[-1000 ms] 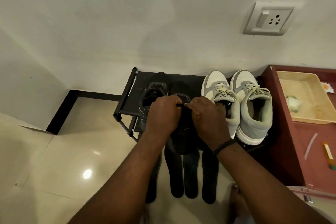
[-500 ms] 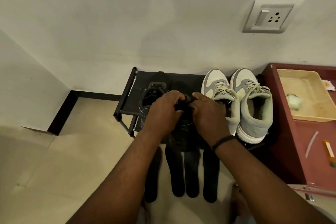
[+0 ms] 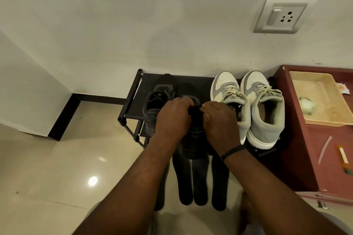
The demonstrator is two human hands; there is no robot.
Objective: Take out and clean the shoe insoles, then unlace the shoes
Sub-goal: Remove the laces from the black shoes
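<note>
1. Both hands curl over the black shoe (image 3: 191, 139) on the shoe rack (image 3: 133, 108): left hand (image 3: 172, 116) and right hand (image 3: 219, 120) each pinch at its lacing, though the lace itself is hidden.
2. Four dark insoles (image 3: 199, 181) lie on the floor, near the rack.
3. Risk: tugging could drag the shoe off the rack's near edge.
4. Compared with a second ago, the hands sit slightly farther apart.

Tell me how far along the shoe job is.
Done: four dark insoles lie on the floor. In hand: left hand and right hand work at the laces of a black shoe. Left: both grey-white sneakers are still laced; the other black shoe's laces are unclear.
</note>
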